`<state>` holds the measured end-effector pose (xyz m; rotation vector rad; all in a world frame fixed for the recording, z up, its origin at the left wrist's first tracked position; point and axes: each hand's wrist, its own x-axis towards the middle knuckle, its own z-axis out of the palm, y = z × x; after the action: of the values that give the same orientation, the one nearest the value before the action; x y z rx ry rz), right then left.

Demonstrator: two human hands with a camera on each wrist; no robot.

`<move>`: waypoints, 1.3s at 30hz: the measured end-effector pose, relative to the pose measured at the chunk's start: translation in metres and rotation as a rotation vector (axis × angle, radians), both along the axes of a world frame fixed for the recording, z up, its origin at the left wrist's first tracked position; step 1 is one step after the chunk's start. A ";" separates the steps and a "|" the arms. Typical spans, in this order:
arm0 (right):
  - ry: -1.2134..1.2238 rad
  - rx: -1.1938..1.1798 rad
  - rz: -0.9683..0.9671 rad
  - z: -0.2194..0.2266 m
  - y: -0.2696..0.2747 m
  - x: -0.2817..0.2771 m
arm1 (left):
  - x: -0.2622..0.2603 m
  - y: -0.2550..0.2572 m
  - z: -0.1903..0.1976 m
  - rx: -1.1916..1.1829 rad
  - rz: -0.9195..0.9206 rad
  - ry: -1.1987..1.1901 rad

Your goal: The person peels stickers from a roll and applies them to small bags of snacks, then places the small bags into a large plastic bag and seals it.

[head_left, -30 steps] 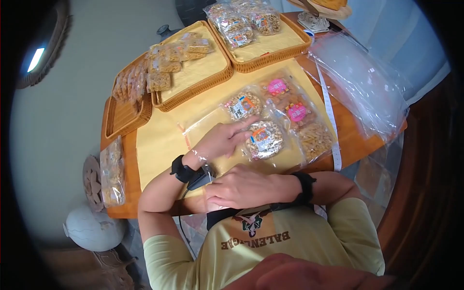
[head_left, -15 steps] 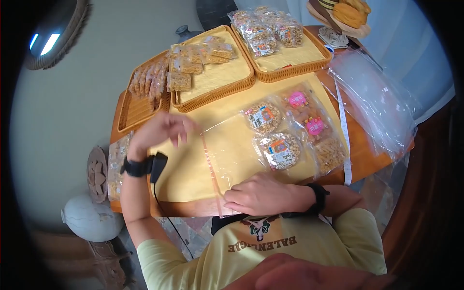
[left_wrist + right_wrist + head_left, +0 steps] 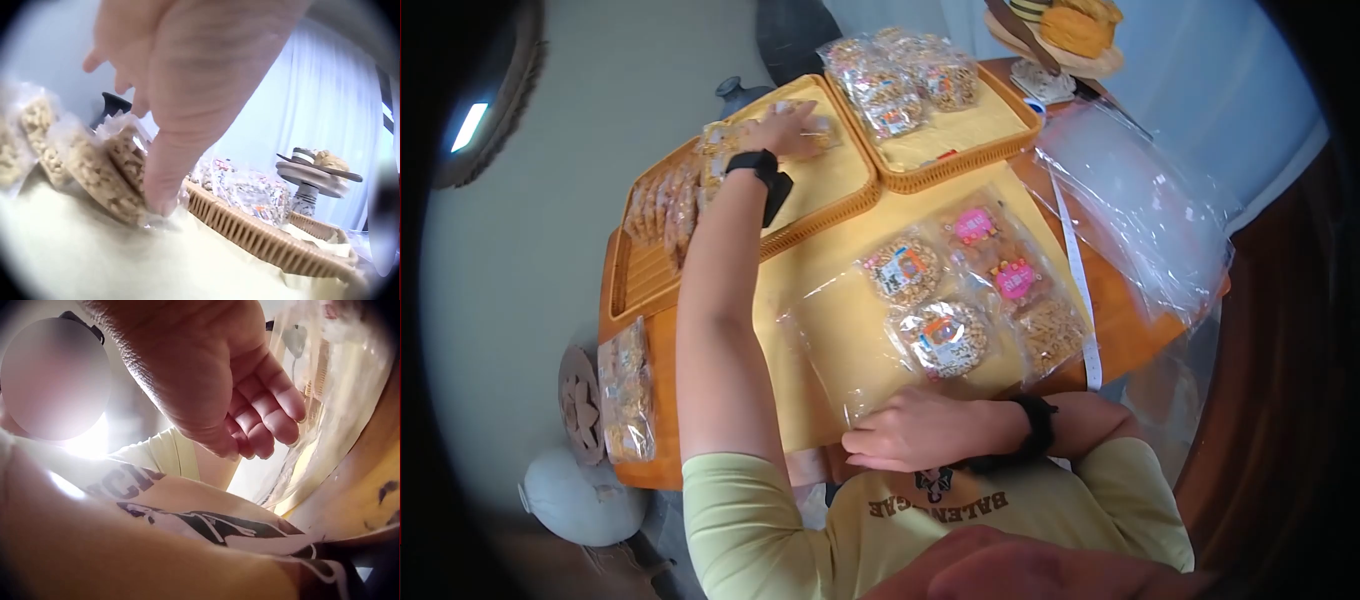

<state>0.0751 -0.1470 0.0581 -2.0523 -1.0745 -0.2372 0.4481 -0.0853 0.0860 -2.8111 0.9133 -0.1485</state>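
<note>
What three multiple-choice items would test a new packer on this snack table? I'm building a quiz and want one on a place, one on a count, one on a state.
1. Where is the left hand?
A. In the middle wicker tray
B. On the tape measure
C. On the floor

2. How many pink-labelled packs lie inside the big clear bag?
A. None
B. Two
C. Five

3. What is the left hand doing?
A. Hanging idle
B. Pinching a snack packet
C. Holding scissors

Answers: 1 A, the head view shows it reaching into that tray. 2 B, two pink labels show. 3 B, the left wrist view shows thumb and fingers closed on a packet.
</note>
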 end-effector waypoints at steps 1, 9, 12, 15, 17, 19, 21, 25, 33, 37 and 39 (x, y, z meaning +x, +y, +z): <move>0.032 -0.022 0.016 0.003 0.000 -0.002 | 0.016 0.003 -0.006 -0.005 -0.016 0.044; -0.104 -0.102 -0.019 -0.003 0.000 -0.005 | -0.015 -0.009 0.005 -0.139 -0.021 0.015; -0.128 -0.097 -0.043 0.002 -0.001 -0.003 | -0.051 0.013 0.030 -0.300 -0.032 -0.036; -0.110 -0.034 -0.024 -0.002 0.000 -0.003 | -0.114 0.065 0.064 -0.521 -0.133 0.078; -0.130 0.013 -0.030 -0.003 0.000 -0.003 | -0.168 0.102 0.076 -0.832 -0.306 0.447; -0.126 -0.004 -0.026 0.003 -0.003 -0.002 | -0.219 0.142 0.097 -0.470 -0.331 0.406; -0.113 -0.010 -0.047 0.011 -0.006 -0.001 | -0.255 0.170 0.095 -0.480 -0.331 0.713; -0.070 0.030 -0.054 0.023 -0.005 -0.001 | -0.297 0.189 0.063 -0.355 -0.300 0.767; -0.133 -0.199 -0.195 0.036 0.001 -0.017 | -0.293 0.128 0.002 -0.516 -0.585 0.723; -0.298 -0.212 -0.241 0.027 0.013 -0.020 | -0.298 0.095 -0.001 -0.613 -0.762 0.747; -0.310 -0.260 -0.262 0.024 0.018 -0.019 | -0.297 0.089 -0.002 -0.608 -0.766 0.874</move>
<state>0.0559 -0.1292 0.0820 -2.4501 -1.0589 -0.5914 0.1514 0.0034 0.0844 -2.7939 2.4552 0.9186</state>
